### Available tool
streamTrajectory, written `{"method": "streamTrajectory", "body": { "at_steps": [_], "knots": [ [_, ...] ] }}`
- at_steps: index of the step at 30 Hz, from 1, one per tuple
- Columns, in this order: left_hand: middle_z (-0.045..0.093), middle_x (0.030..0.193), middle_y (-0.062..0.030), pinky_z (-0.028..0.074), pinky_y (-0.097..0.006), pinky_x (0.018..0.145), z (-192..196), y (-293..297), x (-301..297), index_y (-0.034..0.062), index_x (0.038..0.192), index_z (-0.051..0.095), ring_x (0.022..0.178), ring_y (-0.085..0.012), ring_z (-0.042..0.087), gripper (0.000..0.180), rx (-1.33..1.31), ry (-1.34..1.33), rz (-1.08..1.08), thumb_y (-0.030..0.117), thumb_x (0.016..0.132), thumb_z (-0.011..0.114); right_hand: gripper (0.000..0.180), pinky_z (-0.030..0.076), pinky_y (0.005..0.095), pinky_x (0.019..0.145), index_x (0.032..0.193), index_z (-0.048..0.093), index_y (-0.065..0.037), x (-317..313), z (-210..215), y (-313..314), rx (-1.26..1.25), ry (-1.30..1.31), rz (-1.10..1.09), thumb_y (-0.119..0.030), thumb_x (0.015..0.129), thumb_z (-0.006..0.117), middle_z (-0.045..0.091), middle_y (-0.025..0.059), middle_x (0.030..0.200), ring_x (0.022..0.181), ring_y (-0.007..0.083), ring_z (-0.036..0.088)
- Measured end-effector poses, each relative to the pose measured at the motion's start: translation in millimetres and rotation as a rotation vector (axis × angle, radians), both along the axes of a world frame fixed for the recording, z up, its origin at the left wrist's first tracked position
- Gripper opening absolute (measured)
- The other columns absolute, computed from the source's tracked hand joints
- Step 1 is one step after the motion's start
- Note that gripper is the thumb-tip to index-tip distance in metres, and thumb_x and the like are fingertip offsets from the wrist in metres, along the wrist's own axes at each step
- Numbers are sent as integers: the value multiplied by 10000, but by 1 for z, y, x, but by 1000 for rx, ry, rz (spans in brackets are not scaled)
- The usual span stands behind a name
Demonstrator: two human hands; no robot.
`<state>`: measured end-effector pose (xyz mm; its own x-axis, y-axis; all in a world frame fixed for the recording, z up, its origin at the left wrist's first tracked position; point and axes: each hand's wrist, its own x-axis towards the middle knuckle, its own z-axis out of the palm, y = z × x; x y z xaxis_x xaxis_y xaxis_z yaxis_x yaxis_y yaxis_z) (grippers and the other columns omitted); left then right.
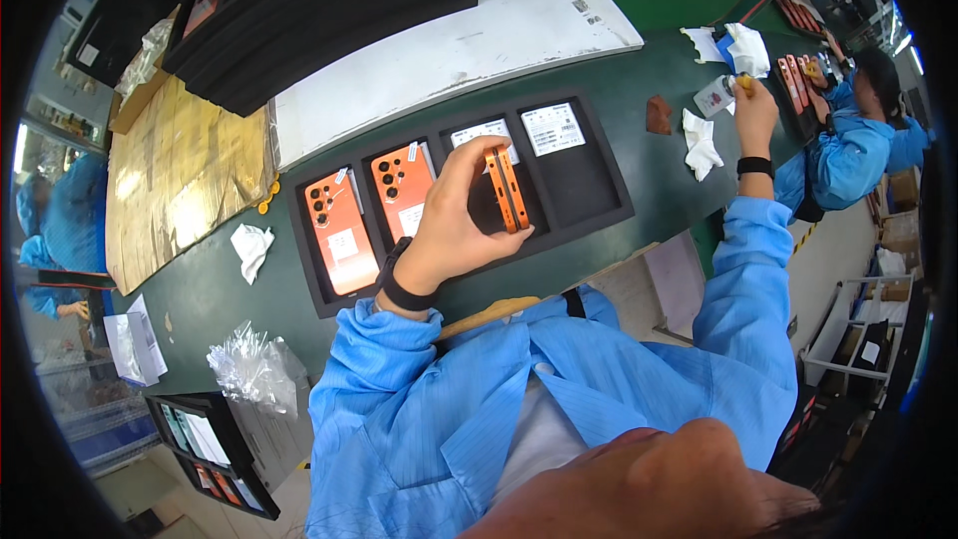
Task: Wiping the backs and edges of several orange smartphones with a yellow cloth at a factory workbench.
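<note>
My left hand (454, 225) is closed round what looks like a pair of orange phones (507, 190), held edge-up between thumb and fingers above a black foam tray (589, 185). In the tray's left compartments lie two orange phones with round camera lenses, one at the far left (340, 235) and one beside it (401, 180). White printed labels (552, 129) show in the compartments to the right. Stretched out to the right, my right hand (755, 118) has its fingers closed at the top of a small clear bottle (714, 97), where a bit of yellow shows.
Crumpled white tissues (703, 145) and a brown scrap (659, 115) lie by the bottle. Left are another tissue (251, 250) and clear plastic wrap (257, 369). Stacked black trays (329, 25) stand on a white board (469, 50) behind. A co-worker (848, 155) sits far right.
</note>
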<state>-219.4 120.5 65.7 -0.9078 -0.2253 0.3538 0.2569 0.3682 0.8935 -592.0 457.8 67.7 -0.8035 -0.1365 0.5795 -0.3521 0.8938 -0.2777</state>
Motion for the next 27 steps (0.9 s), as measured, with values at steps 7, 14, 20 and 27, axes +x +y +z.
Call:
{"method": "streamTrajectory", "body": {
  "at_steps": [7,14,20,27],
  "knots": [
    [500,1367,-115,452,-402,1092,3,2,-4,51,1400,438,1300,-253,510,859,-23,-23,-4,17,643,844,254,536,467,794,1017,727,-43,-47,-5,19,174,-5,-66,-250,875,685,714,210,928,893,388,692],
    [506,1365,-129,481,-416,1062,8,3,-9,50,1395,450,1311,-275,505,848,-33,-37,-24,32,644,845,240,545,467,802,1056,736,-110,-39,5,4,289,-142,-193,-259,896,638,717,189,1011,937,377,693],
    [509,1364,-133,482,-427,1059,7,2,-8,62,1399,449,1311,-289,503,845,-43,-40,-16,63,651,844,216,544,471,823,1047,740,-138,-41,4,-2,366,-144,-194,-246,904,621,719,162,1026,968,364,687],
    [520,1334,-128,468,-390,1030,8,4,-9,72,1391,457,1244,-288,545,844,-54,-9,0,122,648,853,334,532,505,818,1107,713,-90,-53,7,9,401,-126,-171,-347,952,565,704,196,1044,955,416,673]
  ]
}}
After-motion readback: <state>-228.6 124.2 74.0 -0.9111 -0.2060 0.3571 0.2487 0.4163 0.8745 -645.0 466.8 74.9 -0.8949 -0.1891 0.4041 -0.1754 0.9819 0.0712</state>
